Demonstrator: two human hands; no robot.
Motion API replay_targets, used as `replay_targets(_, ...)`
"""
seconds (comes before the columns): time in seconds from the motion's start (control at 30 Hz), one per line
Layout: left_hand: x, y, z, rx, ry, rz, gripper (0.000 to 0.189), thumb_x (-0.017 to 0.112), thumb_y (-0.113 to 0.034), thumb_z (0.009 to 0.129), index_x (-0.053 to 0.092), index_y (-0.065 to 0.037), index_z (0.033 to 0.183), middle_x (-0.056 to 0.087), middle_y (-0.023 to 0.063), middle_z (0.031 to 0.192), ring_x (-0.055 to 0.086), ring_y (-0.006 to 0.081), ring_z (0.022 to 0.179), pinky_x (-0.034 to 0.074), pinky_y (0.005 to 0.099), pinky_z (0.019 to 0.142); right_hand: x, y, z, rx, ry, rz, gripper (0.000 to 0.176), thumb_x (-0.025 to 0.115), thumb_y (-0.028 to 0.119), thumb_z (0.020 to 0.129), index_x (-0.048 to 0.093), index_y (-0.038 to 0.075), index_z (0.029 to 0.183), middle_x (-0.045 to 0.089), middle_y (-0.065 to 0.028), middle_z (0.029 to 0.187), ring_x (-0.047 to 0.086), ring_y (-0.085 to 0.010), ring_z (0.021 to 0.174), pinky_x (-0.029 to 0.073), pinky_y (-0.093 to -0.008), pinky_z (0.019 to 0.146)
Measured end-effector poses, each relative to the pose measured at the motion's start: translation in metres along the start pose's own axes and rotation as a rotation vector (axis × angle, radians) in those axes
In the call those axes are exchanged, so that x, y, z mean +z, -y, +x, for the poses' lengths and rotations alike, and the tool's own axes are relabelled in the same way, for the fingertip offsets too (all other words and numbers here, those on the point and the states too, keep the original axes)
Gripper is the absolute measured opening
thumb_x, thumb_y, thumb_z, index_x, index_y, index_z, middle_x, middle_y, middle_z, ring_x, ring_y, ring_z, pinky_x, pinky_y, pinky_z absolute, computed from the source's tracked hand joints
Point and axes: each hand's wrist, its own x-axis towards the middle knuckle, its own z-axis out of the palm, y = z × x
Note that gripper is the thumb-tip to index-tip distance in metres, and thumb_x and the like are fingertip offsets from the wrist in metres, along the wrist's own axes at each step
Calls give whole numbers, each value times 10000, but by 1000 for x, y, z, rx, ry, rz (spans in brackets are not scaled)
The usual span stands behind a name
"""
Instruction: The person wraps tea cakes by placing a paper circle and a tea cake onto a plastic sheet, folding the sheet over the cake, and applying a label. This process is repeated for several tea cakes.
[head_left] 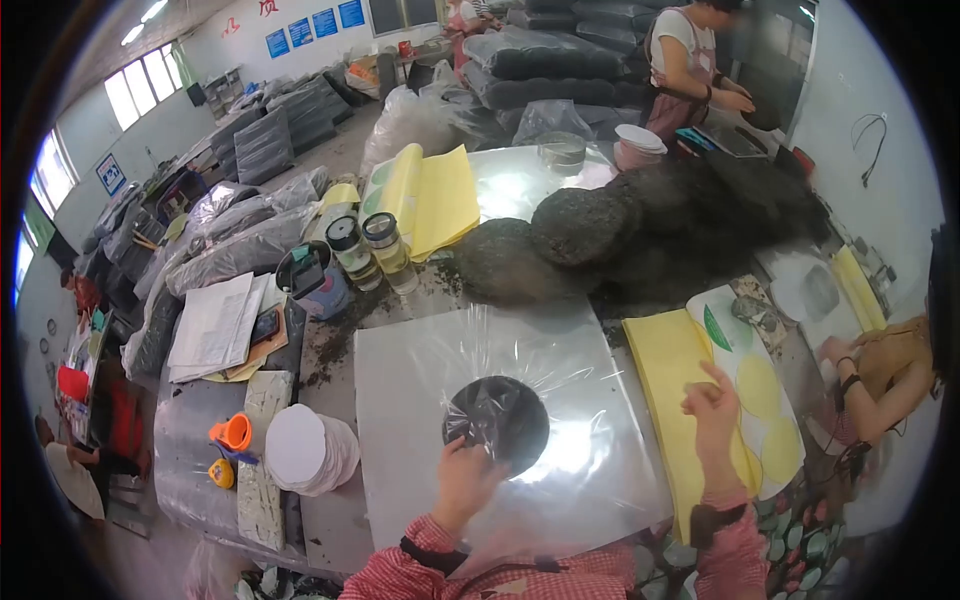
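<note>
A dark round disc [525,425] lies under clear plastic film [480,335] on a pale shiny sheet in front of me. My left hand [468,485] is at the disc's lower left edge, its fingers closed on the creased film. To the right, my right hand [713,408] is raised over a stack of yellow paper [655,365], fingers apart and partly bent, with nothing visible in them. Beside that stack is a white sheet with yellow circles [765,385] and a green leaf shape. Beyond the film sit dark round cakes [585,225] on a loose dark heap.
Left of the sheet stand a stack of white paper rounds [300,448] and an orange cup [235,432]. Two lidded glass jars [388,250] and a bucket [318,285] stand farther back. Co-workers are at the right edge [885,385] and back right [680,65].
</note>
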Motion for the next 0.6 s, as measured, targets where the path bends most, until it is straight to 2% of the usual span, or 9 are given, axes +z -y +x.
replay_targets(0.07, 16, 0, 8, -254, -15, 43, 406, 761, -385, 820, 622, -82, 1052, 692, 53, 782, 660, 261, 808, 455, 446, 943, -5, -87, -12, 93, 358, -341, 733, 771, -9, 814, 430, -13, 1464, 681, -111, 991, 683, -193, 860, 582, -283, 753)
replay_targets(0.1, 29, 1, 9, -210, -116, 88, 373, 790, -312, 783, 612, -77, 1011, 671, 87, 802, 651, 291, 814, 464, 455, 871, 20, -103, -50, 301, 444, -177, 1012, 888, 91, 731, 290, -23, 1540, 615, -188, 1259, 636, -264, 1142, 560, -350, 926)
replay_targets(0.17, 23, -12, 15, -270, -216, 51, 381, 808, -269, 761, 595, -78, 1013, 654, 85, 837, 635, 301, 831, 457, 441, 855, 77, -101, -95, -101, 730, -394, 1239, 960, 158, 649, 155, -49, 1568, 441, -255, 1489, 456, -315, 1392, 464, -403, 1078)
replay_targets(0.2, 18, -17, 17, -307, -287, 21, 399, 826, -226, 739, 579, -79, 1015, 638, 83, 873, 618, 311, 848, 451, 428, 839, 97, -148, -87, 10, 661, -122, 1271, 966, 206, 654, 122, -65, 1566, 384, -287, 1536, 375, -343, 1454, 369, -418, 1157)
replay_targets(0.27, 14, -26, 15, -316, -277, 28, 476, 844, -144, 688, 542, -66, 1049, 588, 106, 928, 588, 337, 909, 444, 430, 838, 155, -108, -68, 90, 537, -165, 1220, 951, 251, 677, 166, -96, 1545, 390, -299, 1526, 407, -347, 1434, 381, -412, 1145)
replay_targets(0.33, 3, -32, 21, -379, -232, -25, 463, 796, -110, 712, 539, -43, 1091, 577, 170, 1079, 567, 411, 1019, 447, 483, 866, 191, -77, -57, -447, 365, -318, 1034, 890, 198, 729, 282, -45, 1530, 460, -264, 1481, 486, -359, 1367, 407, -441, 1124)
replay_targets(0.43, -12, -29, 7, -251, -398, -87, 708, 834, -146, 689, 471, -5, 1280, 524, 189, 1226, 535, 407, 1144, 409, 466, 1005, 191, -83, -70, -828, 594, -442, 572, 699, 39, 784, 582, 79, 1342, 617, -153, 1289, 579, -362, 1190, 450, -457, 1077)
replay_targets(0.5, -9, 3, -1, -306, -568, -525, 1022, 873, -238, 690, 302, 39, 1491, 441, 211, 1416, 484, 391, 1297, 280, 452, 1178, 191, -105, -67, -858, 604, -478, 529, 666, 15, 790, 601, 74, 1311, 625, -148, 1276, 584, -355, 1188, 449, -460, 1075)
replay_targets(0.6, -29, -19, 33, -166, -315, -983, 885, 816, -289, 787, 360, 34, 1475, 408, 211, 1511, 377, 341, 1446, 250, 493, 1199, 178, -105, -76, -812, 764, -588, 496, 622, 3, 788, 614, 70, 1279, 612, -173, 1276, 578, -377, 1191, 445, -482, 1067)
